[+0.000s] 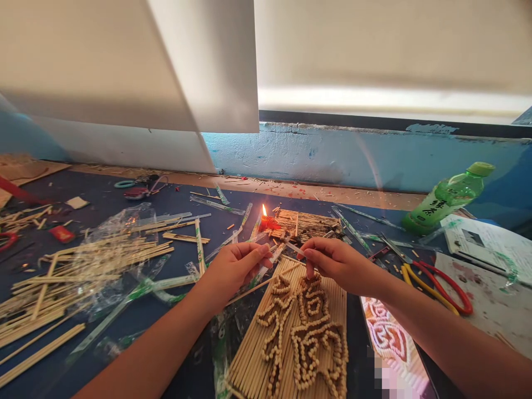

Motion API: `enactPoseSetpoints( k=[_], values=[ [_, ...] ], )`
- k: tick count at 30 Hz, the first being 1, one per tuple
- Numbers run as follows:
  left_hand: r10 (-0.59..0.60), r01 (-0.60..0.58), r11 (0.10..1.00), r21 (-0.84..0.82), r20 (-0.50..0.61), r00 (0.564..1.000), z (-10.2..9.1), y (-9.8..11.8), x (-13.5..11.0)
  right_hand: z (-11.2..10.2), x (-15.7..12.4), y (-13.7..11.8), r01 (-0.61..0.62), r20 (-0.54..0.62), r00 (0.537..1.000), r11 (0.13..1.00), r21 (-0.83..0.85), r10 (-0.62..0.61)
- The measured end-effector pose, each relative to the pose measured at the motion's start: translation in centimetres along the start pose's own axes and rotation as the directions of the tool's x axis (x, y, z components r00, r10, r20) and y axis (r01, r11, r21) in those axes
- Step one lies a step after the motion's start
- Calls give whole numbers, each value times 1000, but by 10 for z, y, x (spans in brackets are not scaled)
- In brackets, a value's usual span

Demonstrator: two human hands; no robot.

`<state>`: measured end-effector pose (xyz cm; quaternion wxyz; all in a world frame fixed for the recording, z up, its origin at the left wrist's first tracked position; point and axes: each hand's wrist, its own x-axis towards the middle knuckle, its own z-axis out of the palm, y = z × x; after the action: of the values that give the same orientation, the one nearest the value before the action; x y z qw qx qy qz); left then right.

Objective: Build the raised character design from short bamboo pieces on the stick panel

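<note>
My left hand (241, 263) is closed in a pinch; something pale shows at its fingertips, too small to name. My right hand (334, 261) pinches a thin whitish strip (294, 248) that points left toward the candle side. Both hands are raised above the far end of a panel of wooden sticks (253, 354). Small bead-like wooden pieces (305, 332) form raised outlines on that panel. Just beyond the hands a red candle (268, 222) burns with a small flame, beside a darkened stick mat (307, 221).
Loose wooden sticks (45, 299) and clear plastic wrappers (124, 302) cover the left side. Red-and-yellow-handled scissors (443, 285), papers (490, 299) and a green bottle (446, 199) lie to the right. A phone (386, 338) showing a similar pattern lies beneath my right forearm.
</note>
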<state>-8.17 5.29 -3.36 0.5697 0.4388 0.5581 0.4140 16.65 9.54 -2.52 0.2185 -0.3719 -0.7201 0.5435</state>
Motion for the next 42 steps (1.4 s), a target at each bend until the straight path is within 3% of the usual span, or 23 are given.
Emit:
enactPoseSetpoints(
  k=[6,10,14,17,26,34,39,42],
  values=[
    [3,-3,1000,-17,-8,1000,1,2,0,-8,2,3,-27,-66,998,999,-46,24],
    [7,-7,1000,-26,-12,1000,0,2,1,-30,-1,0,-44,-192,981,980,-193,6],
    [17,-18,999,-31,-23,1000,-1,1,1,-59,-9,3,-176,-295,953,914,-364,66],
    [26,-26,999,-22,-32,999,-2,-1,1,-71,-12,10,-268,-301,943,856,-442,140],
    [51,-47,997,58,-54,997,-3,-1,0,-57,-2,18,-316,-278,944,740,-594,179],
    [137,-126,984,128,-83,987,-3,-4,3,-57,-2,14,-326,-297,940,702,-633,168],
    [244,-219,957,192,-120,962,-1,0,0,-58,-5,8,-301,-360,930,709,-638,71],
    [305,-268,935,234,-140,942,2,2,-6,-46,-7,-5,-201,-368,928,760,-618,-53]
  ],
)
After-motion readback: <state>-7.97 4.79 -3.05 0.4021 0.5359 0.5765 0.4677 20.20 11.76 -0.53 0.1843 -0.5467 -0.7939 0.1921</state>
